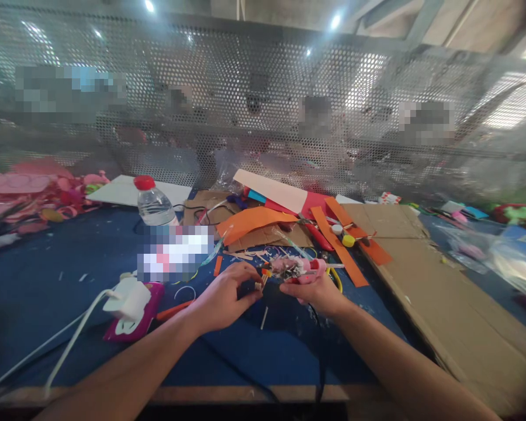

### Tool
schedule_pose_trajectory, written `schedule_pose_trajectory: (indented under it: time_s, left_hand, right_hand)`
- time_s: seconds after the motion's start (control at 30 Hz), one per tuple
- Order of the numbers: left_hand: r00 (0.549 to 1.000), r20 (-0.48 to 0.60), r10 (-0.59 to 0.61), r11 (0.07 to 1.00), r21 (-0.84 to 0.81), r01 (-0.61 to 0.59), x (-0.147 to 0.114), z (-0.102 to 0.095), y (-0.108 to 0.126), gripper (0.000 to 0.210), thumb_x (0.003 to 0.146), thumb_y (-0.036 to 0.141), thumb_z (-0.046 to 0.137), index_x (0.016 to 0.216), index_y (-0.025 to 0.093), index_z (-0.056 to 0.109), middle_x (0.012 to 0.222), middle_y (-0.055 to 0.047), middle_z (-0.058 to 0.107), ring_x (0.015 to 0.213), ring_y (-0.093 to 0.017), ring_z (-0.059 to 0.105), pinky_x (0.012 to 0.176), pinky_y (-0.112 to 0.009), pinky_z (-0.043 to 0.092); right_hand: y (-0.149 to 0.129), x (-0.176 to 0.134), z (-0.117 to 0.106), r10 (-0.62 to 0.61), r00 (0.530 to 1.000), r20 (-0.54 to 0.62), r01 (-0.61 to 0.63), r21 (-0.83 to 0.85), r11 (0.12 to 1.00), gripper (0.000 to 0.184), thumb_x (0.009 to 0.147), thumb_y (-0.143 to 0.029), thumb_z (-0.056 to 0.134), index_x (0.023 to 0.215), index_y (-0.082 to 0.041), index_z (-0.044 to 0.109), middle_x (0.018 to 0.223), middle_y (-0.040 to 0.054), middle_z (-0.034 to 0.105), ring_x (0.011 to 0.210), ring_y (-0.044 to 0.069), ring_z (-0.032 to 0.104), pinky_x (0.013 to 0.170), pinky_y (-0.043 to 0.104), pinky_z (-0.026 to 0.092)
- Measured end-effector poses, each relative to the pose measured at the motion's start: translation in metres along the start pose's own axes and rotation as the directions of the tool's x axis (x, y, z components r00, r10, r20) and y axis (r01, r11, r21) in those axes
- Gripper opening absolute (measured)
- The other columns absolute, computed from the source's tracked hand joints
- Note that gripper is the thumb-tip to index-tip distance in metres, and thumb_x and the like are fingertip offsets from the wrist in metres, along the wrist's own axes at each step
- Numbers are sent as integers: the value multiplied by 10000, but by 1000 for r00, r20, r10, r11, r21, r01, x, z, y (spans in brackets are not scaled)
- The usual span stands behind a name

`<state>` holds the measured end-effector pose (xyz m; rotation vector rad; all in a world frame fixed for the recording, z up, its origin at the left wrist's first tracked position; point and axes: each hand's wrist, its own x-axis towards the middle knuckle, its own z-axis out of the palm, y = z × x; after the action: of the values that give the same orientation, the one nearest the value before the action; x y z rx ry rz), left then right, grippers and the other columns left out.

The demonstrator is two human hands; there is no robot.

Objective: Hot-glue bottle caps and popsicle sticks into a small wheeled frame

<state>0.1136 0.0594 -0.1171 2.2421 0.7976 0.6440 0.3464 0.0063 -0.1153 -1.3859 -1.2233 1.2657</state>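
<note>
My right hand [322,293] is wrapped round a pink glue gun [314,269], whose nozzle end points left. Scraps of shiny, crumpled material cover the front of the gun, and a clear stick pokes out of its back. A dark cable hangs below the grip. My left hand [232,292] is closed in a pinch on a small piece of pale sticks [262,283], close in front of the nozzle. Something small and orange shows at the nozzle; whether it belongs to the gun or to the piece I cannot tell.
A water bottle [155,202] with a red cap stands at the back left. A white charger [128,301] lies on a magenta case [151,316]. Orange strips [339,245] and loose thin sticks lie behind my hands. Cardboard [447,292] covers the right side, before a perforated metal screen [228,82].
</note>
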Motion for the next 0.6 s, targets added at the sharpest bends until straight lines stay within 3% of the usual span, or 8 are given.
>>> schedule_pose_trajectory:
  time_s: [0.3, 0.6]
  left_hand:
    - [1000, 3, -3, 1000, -4, 3, -1, 0, -1, 104, 936, 245, 678, 1037, 216, 676, 1138, -68, 685, 1103, -248, 634, 988, -385, 481]
    - [1000, 15, -14, 1000, -9, 15, 1, -1, 0, 94, 923, 219, 683, 1017, 216, 675, 1087, -46, 685, 1070, -230, 633, 980, -371, 466]
  right_hand:
    - [9, 4, -3, -61, 996, -72, 66, 67, 996, 423, 553, -466, 916, 650, -192, 608, 545, -44, 522, 448, 78, 415, 389, 208, 324]
    - [5, 2, -5, -126, 992, 14, 126, 1, 992, 319, 697, -473, 851, 763, -194, 711, 508, -53, 495, 419, 72, 343, 378, 223, 272]
